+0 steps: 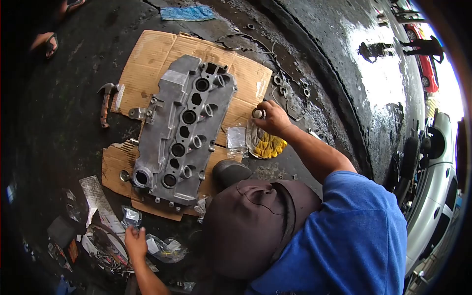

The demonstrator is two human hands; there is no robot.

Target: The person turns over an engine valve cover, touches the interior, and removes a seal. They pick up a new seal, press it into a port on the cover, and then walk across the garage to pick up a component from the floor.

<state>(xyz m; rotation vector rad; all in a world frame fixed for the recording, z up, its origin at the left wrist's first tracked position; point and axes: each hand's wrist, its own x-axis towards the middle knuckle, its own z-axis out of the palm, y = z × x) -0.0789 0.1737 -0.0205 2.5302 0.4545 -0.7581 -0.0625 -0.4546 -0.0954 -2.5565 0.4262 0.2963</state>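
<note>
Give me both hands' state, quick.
Left hand: at a clear plastic packet; whether gripping it can't be told.
Right hand: closed, holding a small round item.

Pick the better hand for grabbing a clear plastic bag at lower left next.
Left, probably: the left hand is right by a clear plastic bag, contact unclear. The right hand is farther off, beside the metal casting, holding a small round part.

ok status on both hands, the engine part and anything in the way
Right hand gripping small round part; left hand at plastic bag, grip unclear. Engine part lying on cardboard. Yellow glove close by right hand.
</note>
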